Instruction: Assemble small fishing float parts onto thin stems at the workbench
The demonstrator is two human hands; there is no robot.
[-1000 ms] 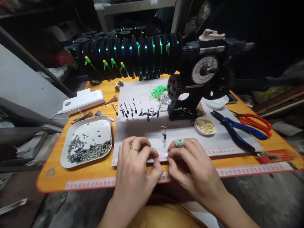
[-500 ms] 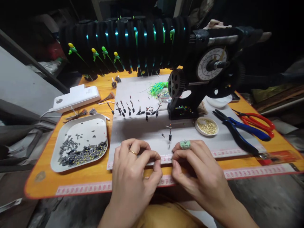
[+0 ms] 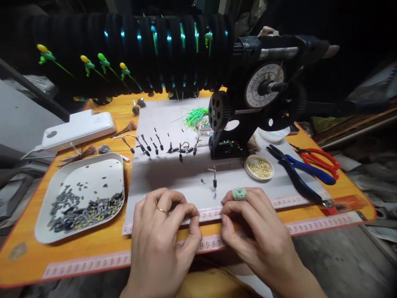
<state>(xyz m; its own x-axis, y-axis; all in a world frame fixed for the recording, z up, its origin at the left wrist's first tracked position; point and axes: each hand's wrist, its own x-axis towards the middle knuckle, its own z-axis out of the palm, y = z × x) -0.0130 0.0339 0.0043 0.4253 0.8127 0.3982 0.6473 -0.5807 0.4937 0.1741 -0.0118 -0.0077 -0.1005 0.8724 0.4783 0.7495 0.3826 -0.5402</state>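
Note:
My left hand (image 3: 166,236) is at the front edge of the white board (image 3: 198,198), thumb and forefinger pinched together. Facing it across a short gap, my right hand (image 3: 260,225) pinches in the same way, with a green wrap around one finger. Anything between the fingertips is too fine to make out. Just beyond the gap stands a small black cylinder (image 3: 214,183) on a thin upright stem with an orange-red tip. A tiny dark piece (image 3: 203,181) lies to its left. Below my fingers run printed pink measuring tapes (image 3: 206,214).
To the left is a white tray (image 3: 115,165) of grey and black pieces. A black machine (image 3: 263,45) with a dial rises at the back. On the right are a dish (image 3: 246,169) of gold bits, blue-handled pliers (image 3: 293,178) and red-handled cutters (image 3: 331,163). Several black-ended pieces (image 3: 180,157) are scattered mid-board.
The camera view has shifted, so the table and machine appear farther left. Both hands keep their pinched pose, with the gap between them slightly wider.

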